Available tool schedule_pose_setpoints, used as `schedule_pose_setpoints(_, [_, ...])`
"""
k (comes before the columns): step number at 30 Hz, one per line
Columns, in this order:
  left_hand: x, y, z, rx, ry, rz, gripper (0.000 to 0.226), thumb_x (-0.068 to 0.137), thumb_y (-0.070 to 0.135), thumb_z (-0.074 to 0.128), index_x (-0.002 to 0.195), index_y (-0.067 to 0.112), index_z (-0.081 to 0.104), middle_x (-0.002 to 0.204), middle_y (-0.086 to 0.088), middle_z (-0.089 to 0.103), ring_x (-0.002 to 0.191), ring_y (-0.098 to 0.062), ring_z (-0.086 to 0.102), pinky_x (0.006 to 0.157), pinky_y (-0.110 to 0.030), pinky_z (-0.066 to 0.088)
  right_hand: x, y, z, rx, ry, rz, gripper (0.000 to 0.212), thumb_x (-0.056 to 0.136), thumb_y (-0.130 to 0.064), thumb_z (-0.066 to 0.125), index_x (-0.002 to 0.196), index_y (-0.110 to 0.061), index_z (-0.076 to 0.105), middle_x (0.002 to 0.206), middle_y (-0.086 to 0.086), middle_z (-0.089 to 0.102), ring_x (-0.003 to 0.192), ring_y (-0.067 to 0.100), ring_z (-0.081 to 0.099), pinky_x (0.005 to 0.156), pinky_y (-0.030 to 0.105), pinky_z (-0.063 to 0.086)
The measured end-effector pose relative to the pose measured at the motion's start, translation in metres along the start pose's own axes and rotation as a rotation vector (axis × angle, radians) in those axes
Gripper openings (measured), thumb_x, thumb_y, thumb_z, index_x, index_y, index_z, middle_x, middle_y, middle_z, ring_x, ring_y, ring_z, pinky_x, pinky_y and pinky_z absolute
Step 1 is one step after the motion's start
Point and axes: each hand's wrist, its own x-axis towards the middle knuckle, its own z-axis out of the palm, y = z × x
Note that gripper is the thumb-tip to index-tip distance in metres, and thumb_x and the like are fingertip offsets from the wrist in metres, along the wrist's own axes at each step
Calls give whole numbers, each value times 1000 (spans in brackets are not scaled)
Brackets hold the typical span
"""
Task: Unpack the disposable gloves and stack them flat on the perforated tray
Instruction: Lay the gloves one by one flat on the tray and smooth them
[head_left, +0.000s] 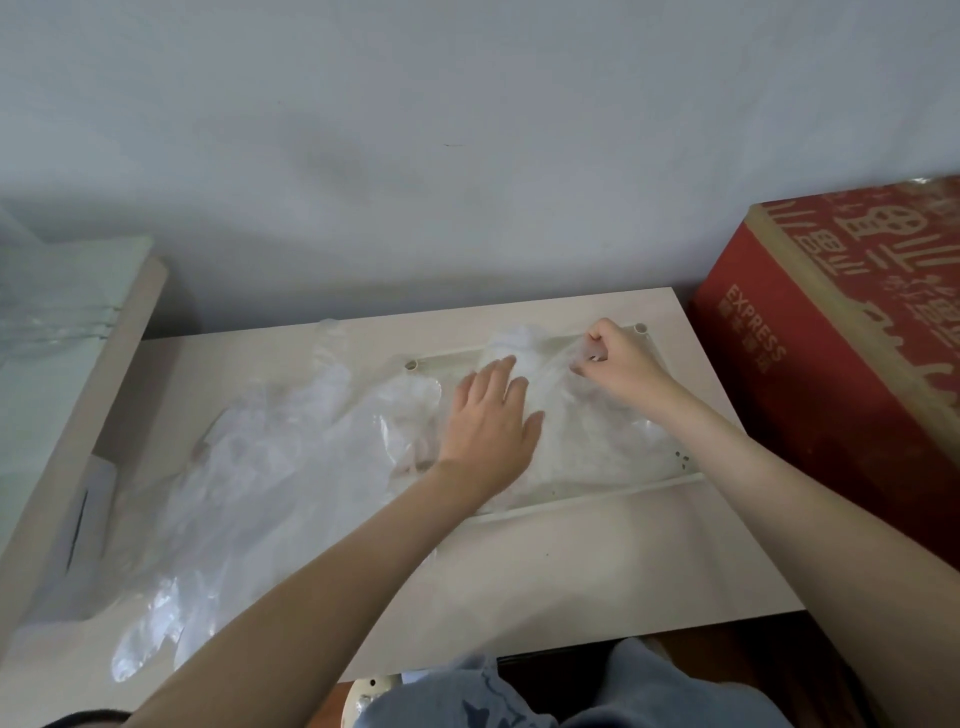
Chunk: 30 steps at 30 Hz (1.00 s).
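Observation:
A cream perforated tray (587, 501) lies on the pale table, right of centre. Clear disposable gloves (597, 441) lie spread over it. My left hand (491, 421) rests flat, fingers apart, pressing on the gloves at the tray's left half. My right hand (618, 364) is at the tray's far right corner, fingers pinched on the edge of a clear glove. A loose heap of more clear gloves (260, 478) covers the table left of the tray, reaching the near left edge.
A red cardboard box (841, 343) stands against the table's right side. A white board with plastic sheeting (57, 312) leans at the left. The grey wall runs behind the table. My knees in jeans (571, 696) are below the front edge.

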Motion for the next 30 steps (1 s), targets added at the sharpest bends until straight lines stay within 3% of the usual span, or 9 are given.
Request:
schedule_pose_setpoints(1, [1, 2, 4, -7, -129, -16, 56, 98, 46, 29, 137, 8, 42, 155, -15, 24, 143, -30, 23, 116, -44, 16, 1, 2, -1, 21, 7, 9, 18, 86, -11, 64, 93, -11, 48, 81, -5, 54, 72, 8, 49, 58, 10, 37])
schedule_pose_setpoints(3, [1, 2, 13, 15, -304, -59, 69, 98, 56, 21, 152, 14, 13, 161, -8, -5, 148, -22, -8, 119, -44, -4, 2, 5, -3, 62, -12, 40, 18, 86, -24, 67, 89, -15, 51, 85, 4, 63, 76, 14, 57, 64, 20, 42])
schedule_pose_setpoints(5, [2, 0, 19, 33, -359, -64, 72, 97, 59, 17, 153, 19, -4, 160, -6, -16, 146, -20, -18, 118, -44, -11, 1, 8, -8, 25, -65, 75, 25, 84, -36, 68, 88, -16, 54, 85, 4, 67, 80, 18, 62, 69, 28, 45])
schedule_pose_setpoints(11, [6, -6, 25, 40, -361, -15, 74, 96, 62, 17, 152, 26, -14, 158, -4, -23, 145, -18, -22, 116, -43, -15, -14, 4, -16, -327, -307, 131, 57, 72, -40, 79, 110, -21, 41, 91, -5, 51, 80, 13, 52, 55, 26, 41])
schedule_pose_setpoints(15, [10, -12, 27, 58, -356, -5, 74, 95, 63, 18, 151, 27, -14, 158, -3, -23, 145, -18, -21, 116, -44, -14, -15, 8, -17, -470, -346, 122, 50, 76, -27, 72, 112, -26, 36, 94, -3, 60, 96, 22, 54, 64, 31, 45])
schedule_pose_setpoints(18, [9, -16, 28, 78, -353, 19, 75, 95, 64, 19, 151, 27, -15, 158, -3, -24, 145, -18, -21, 116, -44, -15, -13, 13, -22, -373, -327, 122, 42, 82, -15, 66, 116, -23, 42, 101, 1, 60, 86, 21, 61, 73, 35, 53])
schedule_pose_setpoints(22, [10, -20, 31, 89, -345, 46, 75, 94, 64, 18, 151, 27, -15, 158, -3, -24, 145, -18, -22, 117, -44, -14, -14, 19, -37, -282, -335, 109, 36, 87, -10, 59, 119, -22, 48, 84, -5, 60, 75, 11, 57, 74, 27, 48])
schedule_pose_setpoints(27, [10, -23, 32, 107, -334, 77, 76, 93, 66, 15, 150, 27, -16, 158, -3, -23, 145, -17, -20, 117, -44, -14, -15, 23, -49, -267, -301, 91, 37, 90, -3, 52, 124, -18, 49, 85, -5, 55, 89, 14, 58, 76, 24, 42])
schedule_pose_setpoints(30, [11, -25, 33, 108, -339, 95, 83, 83, 72, 1, 150, 27, -18, 158, -3, -24, 145, -18, -21, 116, -43, -16, -18, 21, -51, -192, -215, 91, 34, 91, -7, 51, 122, -22, 50, 101, 2, 61, 99, 18, 59, 67, 21, 39])
